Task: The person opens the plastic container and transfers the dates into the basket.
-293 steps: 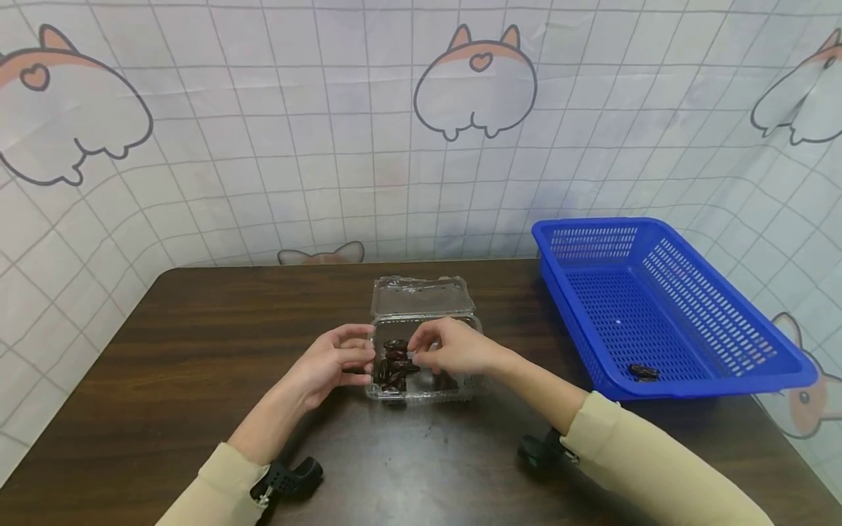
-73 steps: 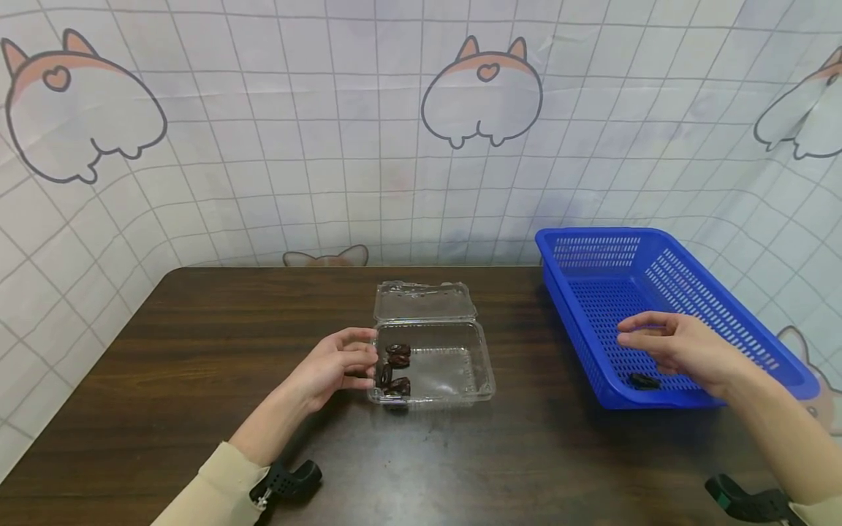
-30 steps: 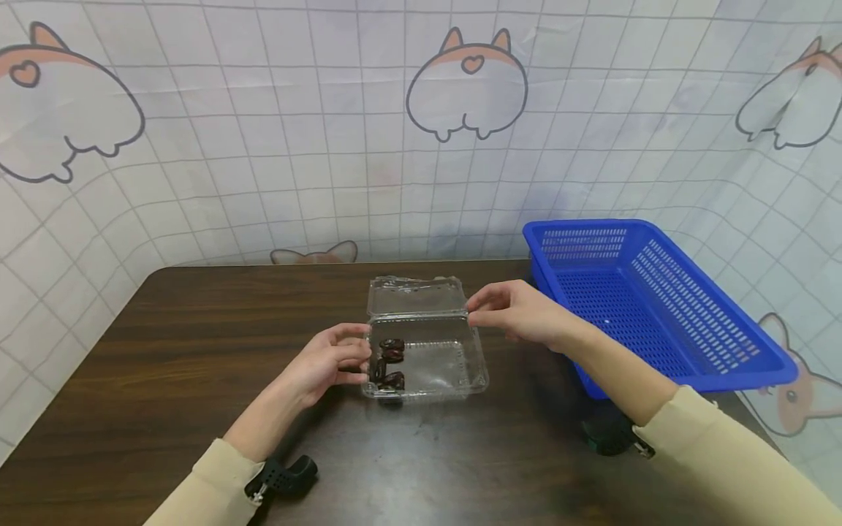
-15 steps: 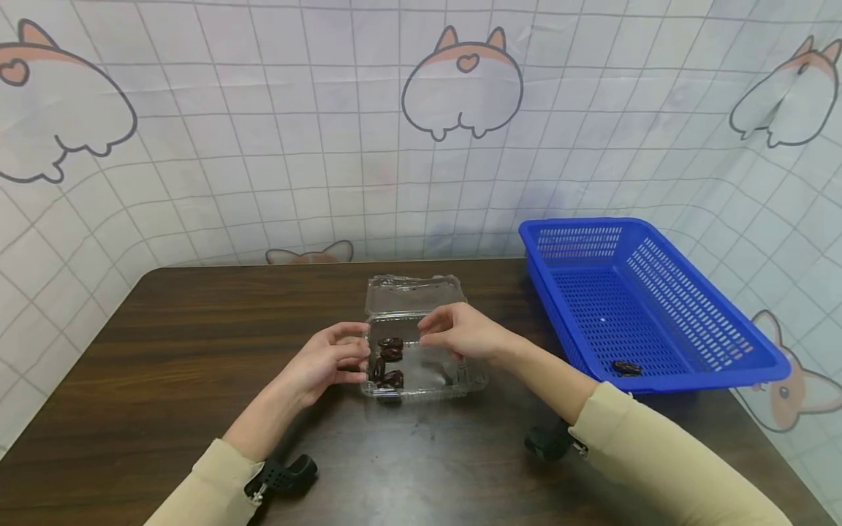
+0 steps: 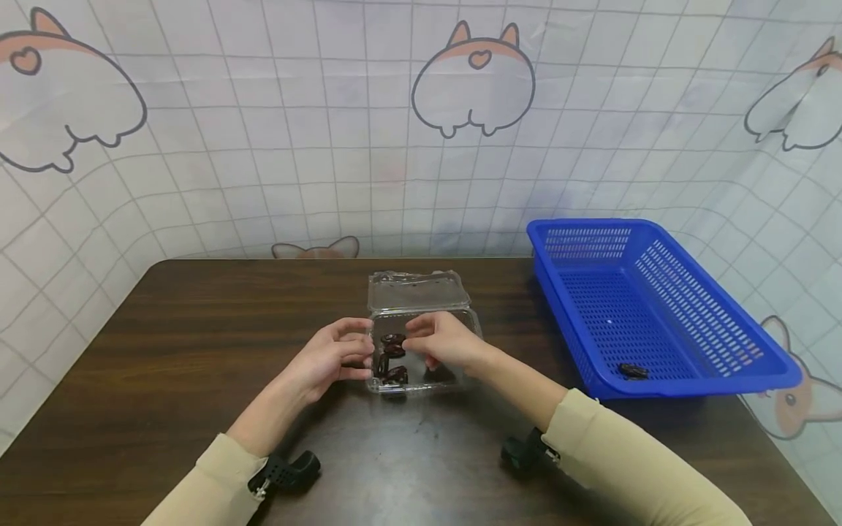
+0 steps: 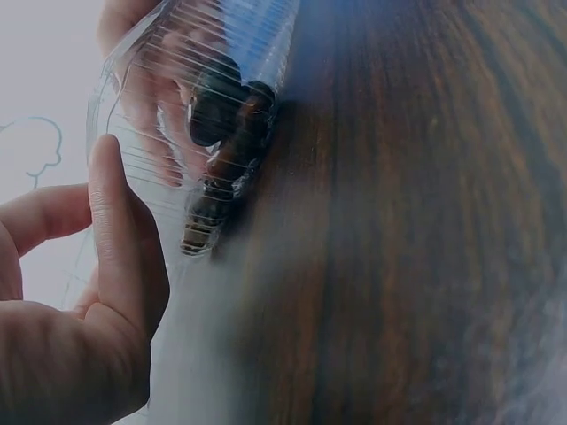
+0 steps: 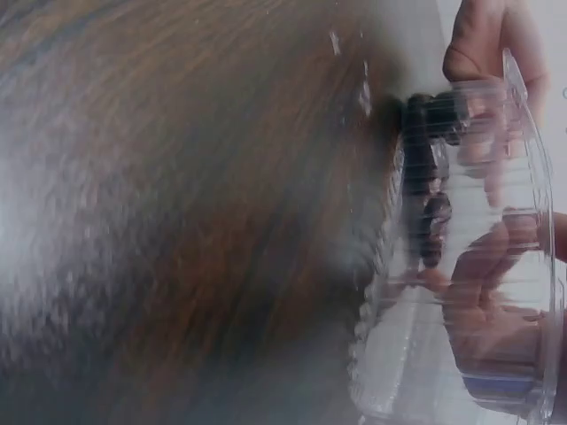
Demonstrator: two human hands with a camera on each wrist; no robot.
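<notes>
While the right hand (image 5: pixel 442 345) reaches down into the clear plastic clamshell box (image 5: pixel 454 380), its fingertips are hidden behind its own knuckles in the head view, and the right wrist view shows them only as a blur through the ribbed plastic, so I cannot tell whether they pinch one of the dark dates (image 5: pixel 393 357) or merely touch them. Those dates lie bunched at the left end of the box, which sits near the middle of the dark wooden table (image 5: pixel 164 343) with its lid (image 5: pixel 417 290) folded open toward the wall. Curled round the left wall of the box, the left hand (image 5: pixel 329 358) grips it, thumb pressed flat against the plastic in the left wrist view. Both wrist views are smeared and show little beyond wood grain, plastic and skin. To the right, well apart from the box, a blue perforated basket (image 5: pixel 710 321) rests on the table, holding a single date (image 5: pixel 634 371) near its front wall. Behind hangs a white gridded curtain (image 5: pixel 263 146) printed with cartoon animals.
</notes>
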